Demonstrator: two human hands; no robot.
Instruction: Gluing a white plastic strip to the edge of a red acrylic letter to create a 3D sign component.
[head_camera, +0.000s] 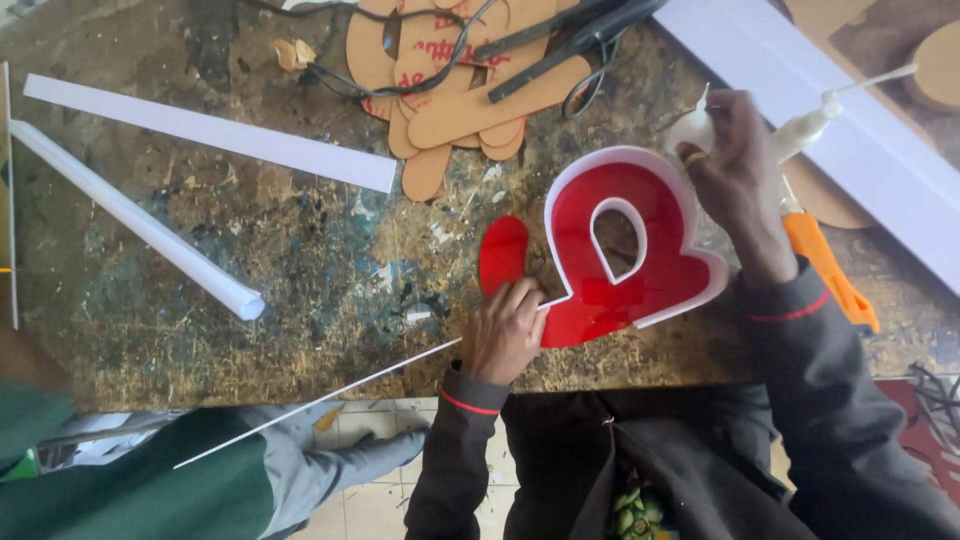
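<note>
The left hand (505, 330) presses curled fingers onto the red acrylic letter (625, 250) lying on the workbench (300, 260), at its lower left edge; the right hand (735, 170) grips a small white glue bottle (692, 130) at the letter's white rim (560, 190). An orange cutter (830, 270) lies just beside the right wrist.

Your letter (640, 245) is glossy red with a white rim (orange-handled knife (830, 270) beside it), on a mottled brown bench (300, 240).

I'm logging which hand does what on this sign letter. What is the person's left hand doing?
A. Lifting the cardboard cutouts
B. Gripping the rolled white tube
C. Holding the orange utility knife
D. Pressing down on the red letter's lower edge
D: the left hand rests on the lower edge of the red letter, far from the rolled white tube and the orange utility knife.
</note>
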